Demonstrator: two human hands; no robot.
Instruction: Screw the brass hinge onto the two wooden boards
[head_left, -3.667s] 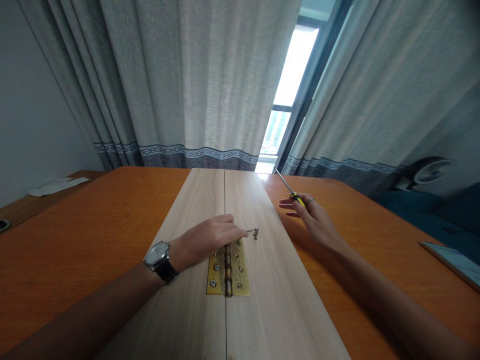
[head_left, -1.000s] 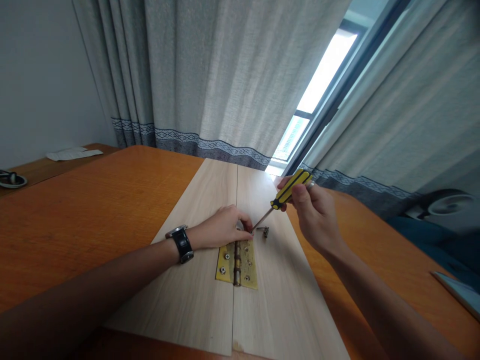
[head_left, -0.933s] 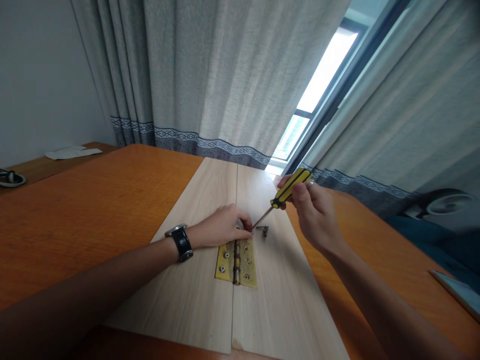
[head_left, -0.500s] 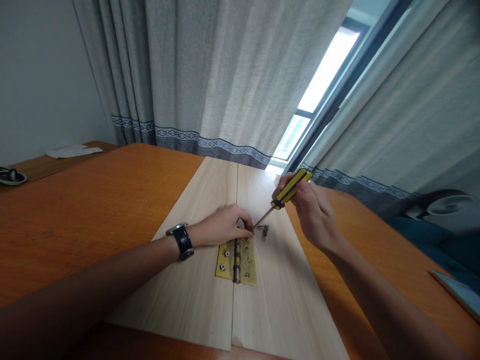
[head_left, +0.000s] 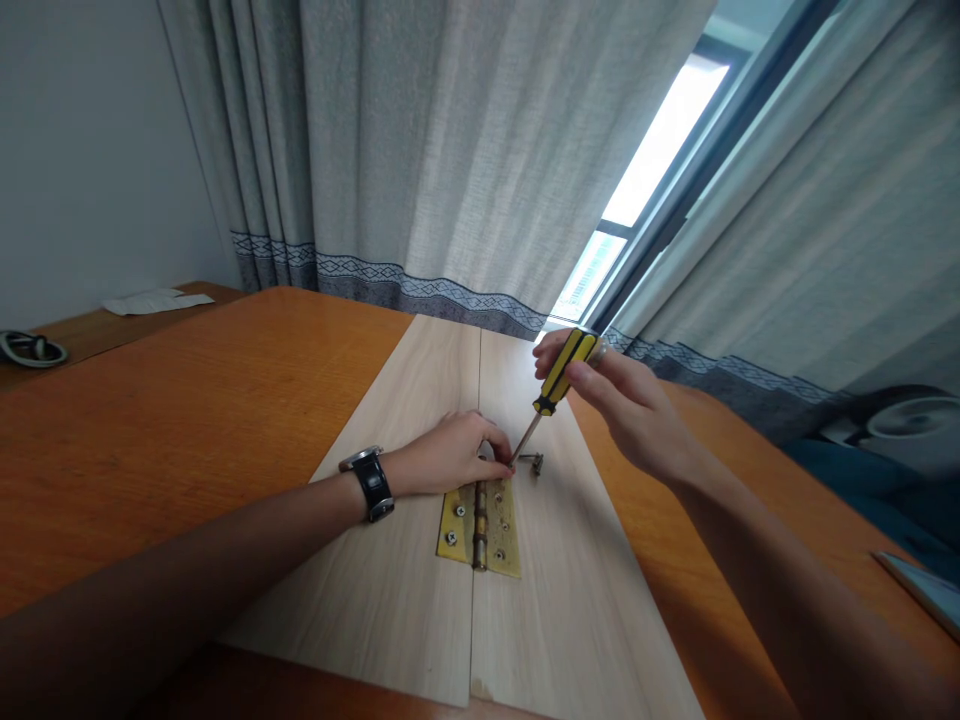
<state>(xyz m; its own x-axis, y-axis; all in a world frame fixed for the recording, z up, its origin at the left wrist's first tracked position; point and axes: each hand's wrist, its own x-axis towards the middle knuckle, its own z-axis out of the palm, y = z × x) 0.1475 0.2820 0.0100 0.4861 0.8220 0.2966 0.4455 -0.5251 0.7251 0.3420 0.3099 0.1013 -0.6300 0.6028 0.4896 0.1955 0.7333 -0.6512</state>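
- Orange-brown bench (head_left: 187,400) below a grey curtain (head_left: 375,130); window (head_left: 664,150) at upper right.
- Right hand (head_left: 630,400): grip closed around the yellow-and-black handle of a screwdriver (head_left: 566,372), shaft slanting down to the left fingertips.
- Left hand (head_left: 457,455): thumb and fingers bunched over the far end of the hinge (head_left: 481,525); cannot tell whether this grip pinches anything.
- Hinge lies opened flat across the seam between two pale boards (head_left: 420,600); two cross-head screws (head_left: 451,538) visible in left leaf.
- Loose screws (head_left: 538,464) on the right board, just beside screwdriver tip; count unclear.
- Watch (head_left: 369,480) on left wrist.
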